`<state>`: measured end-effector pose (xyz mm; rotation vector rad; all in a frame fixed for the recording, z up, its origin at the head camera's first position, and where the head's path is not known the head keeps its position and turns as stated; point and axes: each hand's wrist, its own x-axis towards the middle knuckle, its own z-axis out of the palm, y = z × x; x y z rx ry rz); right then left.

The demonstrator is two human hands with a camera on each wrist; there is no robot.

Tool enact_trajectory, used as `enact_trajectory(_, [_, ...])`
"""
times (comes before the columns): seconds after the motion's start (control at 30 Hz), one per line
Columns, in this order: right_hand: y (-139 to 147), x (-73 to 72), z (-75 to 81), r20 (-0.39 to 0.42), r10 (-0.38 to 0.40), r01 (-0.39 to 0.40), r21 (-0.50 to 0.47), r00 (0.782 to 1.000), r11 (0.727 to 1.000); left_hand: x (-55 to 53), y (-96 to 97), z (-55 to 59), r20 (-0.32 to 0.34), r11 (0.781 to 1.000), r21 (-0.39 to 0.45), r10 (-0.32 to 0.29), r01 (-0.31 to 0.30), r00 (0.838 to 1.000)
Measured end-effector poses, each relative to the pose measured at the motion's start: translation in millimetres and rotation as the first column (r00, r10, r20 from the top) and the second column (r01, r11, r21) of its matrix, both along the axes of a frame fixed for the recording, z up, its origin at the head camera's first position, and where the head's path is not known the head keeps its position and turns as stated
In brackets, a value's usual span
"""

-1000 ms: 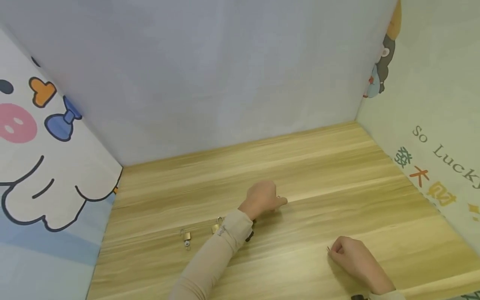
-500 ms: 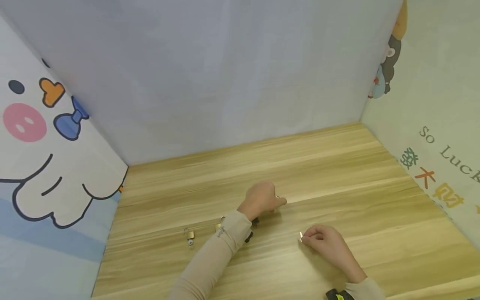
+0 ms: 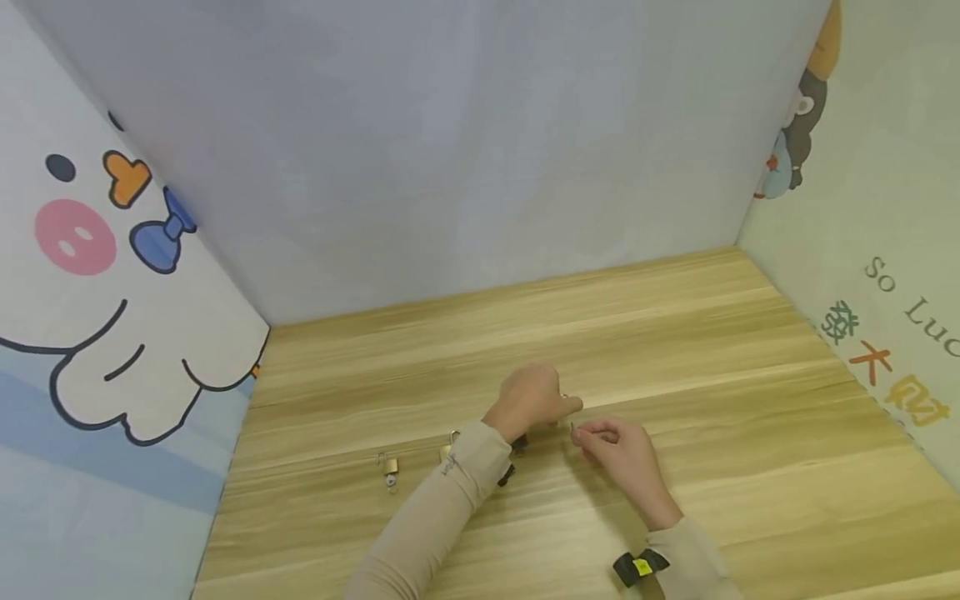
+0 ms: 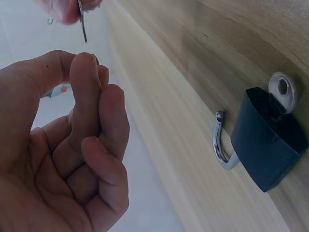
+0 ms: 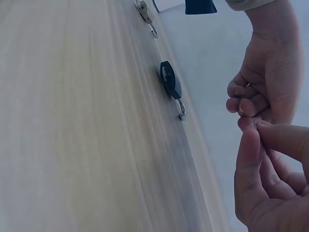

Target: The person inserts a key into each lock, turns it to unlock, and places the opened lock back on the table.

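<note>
My left hand [image 3: 527, 400] pinches a small padlock, mostly hidden by the fingers, with a bit of its metal loop [image 3: 565, 397] peeking out beyond the knuckles. Between thumb and fingertips, my right hand [image 3: 621, 454] holds a small metal key [image 4: 82, 23]. Its thin blade points at the left fingertips, a short gap away in the left wrist view. Both hands are raised over the wooden table. Beneath the left wrist lies a black padlock [image 4: 266, 140], its shackle open and a key in its base.
On the table [image 3: 675, 350], a brass padlock [image 3: 391, 467] with a key and open shackle lies at the left. Another brass padlock [image 3: 447, 452] is partly covered by the left sleeve. Printed cloth walls [image 3: 510, 150] enclose the back and sides.
My right hand has travelled left and away from me with the key, from the table's right side up to the left hand. The left hand has kept its place.
</note>
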<state>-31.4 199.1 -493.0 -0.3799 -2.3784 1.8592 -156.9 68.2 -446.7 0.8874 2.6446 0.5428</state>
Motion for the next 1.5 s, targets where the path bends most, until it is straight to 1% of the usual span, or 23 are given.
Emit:
enact_trajectory(0.13, [-1.3,-6.3,-1.5,0.003,-0.011,0.011,0.000,1.000,1.000,1.1,-0.7,-1.4,0.010,1.000,0.029,0.000,0.000,1.000])
enact_trajectory(0.3, [-1.5,-9.5,-1.9,0.005,-0.017,0.017,-0.020,1.000,1.000,2.7,-2.1,-2.5,0.017,0.999,0.050,-0.009,0.009,1.000])
enact_trajectory(0.53, [-2.9,-11.3,-5.1,0.006,-0.021,0.021,-0.038,1.000,0.999,3.2,-3.7,-4.1,0.005,0.999,0.053,-0.009,0.009,1.000])
enact_trajectory(0.67, [-4.7,-11.5,-4.0,0.026,-0.021,0.022,-0.037,0.999,0.999,3.7,-4.7,-4.7,0.008,0.999,0.051,-0.012,0.011,1.000])
enact_trajectory(0.8, [-6.0,-13.5,-1.4,0.050,-0.026,0.027,-0.029,0.998,0.999,4.0,-4.6,-5.3,0.025,0.998,0.057,-0.015,0.014,1.000])
enact_trajectory(0.9, [-6.8,-15.0,-0.8,0.050,-0.046,0.048,-0.033,0.998,0.998,3.4,-4.2,-5.6,0.048,0.998,0.066,-0.016,0.012,0.999])
enact_trajectory(1.07, [-10.2,-17.4,-4.1,0.009,-0.091,0.092,-0.080,0.996,0.993,0.6,-4.4,-4.6,0.071,0.998,0.063,0.001,-0.005,0.997])
enact_trajectory(1.2, [-13.0,-19.3,-8.6,-0.017,-0.110,0.107,-0.139,0.994,0.984,-2.0,-5.5,-1.8,0.065,1.000,0.023,0.019,-0.020,0.998])
enact_trajectory(1.37, [-15.6,-19.7,-12.0,0.015,-0.097,0.098,-0.211,0.995,0.973,-3.1,-6.9,1.9,0.035,0.999,0.001,0.039,-0.039,0.999])
enact_trajectory(1.5, [-17.6,-21.3,-11.7,0.052,-0.077,0.086,-0.221,0.996,0.971,-3.1,-6.5,1.3,0.015,0.999,0.014,0.042,-0.043,0.999])
